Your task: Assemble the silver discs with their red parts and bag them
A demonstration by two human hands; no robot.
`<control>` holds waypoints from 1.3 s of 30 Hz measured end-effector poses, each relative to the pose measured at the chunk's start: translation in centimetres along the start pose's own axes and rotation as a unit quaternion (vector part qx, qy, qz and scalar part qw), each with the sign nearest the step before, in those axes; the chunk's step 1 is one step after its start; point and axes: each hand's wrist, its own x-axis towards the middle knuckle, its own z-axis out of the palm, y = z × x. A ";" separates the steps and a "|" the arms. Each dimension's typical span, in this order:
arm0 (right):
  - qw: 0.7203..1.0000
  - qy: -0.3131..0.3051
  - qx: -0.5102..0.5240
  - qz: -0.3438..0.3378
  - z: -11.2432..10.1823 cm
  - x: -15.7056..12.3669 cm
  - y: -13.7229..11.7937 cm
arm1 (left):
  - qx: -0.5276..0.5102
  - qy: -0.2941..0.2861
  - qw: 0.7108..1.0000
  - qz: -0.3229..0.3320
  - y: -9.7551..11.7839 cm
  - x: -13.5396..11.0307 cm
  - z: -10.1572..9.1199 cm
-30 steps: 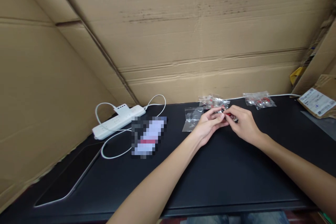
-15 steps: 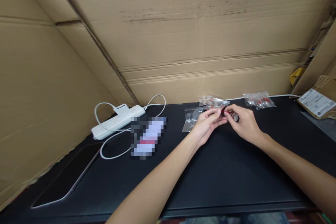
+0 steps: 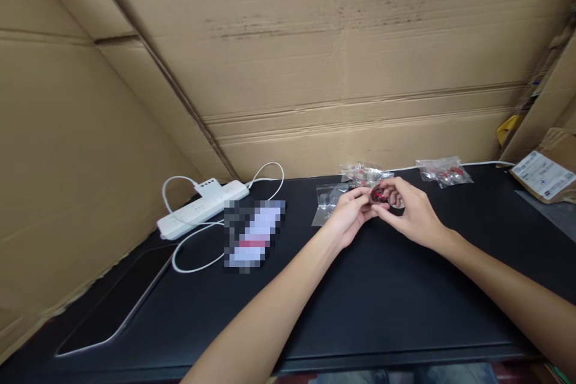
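Our left hand's (image 3: pixel 353 207) fingers are pinching a small red and dark thing (image 3: pixel 379 194), rounded in outline, at its left side. Our right hand (image 3: pixel 416 210) is curving around its other side, thumb and fingers spread apart like a loose C; we are not able to tell whether they are pressing on it. Both hands are holding off to the right of the bench's (image 3: pixel 405 312) middle, nearer its far edge than its near one.

We are judging the step in hand to be fingertip work on this little piece. The next move is probably calling for a firm left pinch and a careful right grip, since so small a thing could be slipping away.

Just beyond our left hand, a flat clear bag (image 3: pixel 324 207) is lying, and a crumpled bag with red bits (image 3: pixel 360 174) is sitting at the far edge. Farther right along that edge, another bag (image 3: pixel 445 172) is resting, and a labelled parcel (image 3: pixel 544 174) is occupying the far right corner. Leftward, a white power strip (image 3: pixel 204 211) is standing toward the far left corner, while a dark flat panel (image 3: pixel 119 300) is lying along the left edge.
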 end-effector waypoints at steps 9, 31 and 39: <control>0.997 -0.021 -0.070 -0.007 0.1 -0.2 -0.2 | 0.010 -0.015 1.000 0.001 -0.4 -0.2 0.6; 0.997 -0.053 -0.025 0.047 0.4 -0.2 -0.2 | 0.124 0.113 0.985 0.052 0.0 0.5 -0.4; 0.994 -0.092 -0.045 0.049 0.5 -0.2 0.8 | 0.385 0.074 0.906 0.158 0.0 0.1 -0.2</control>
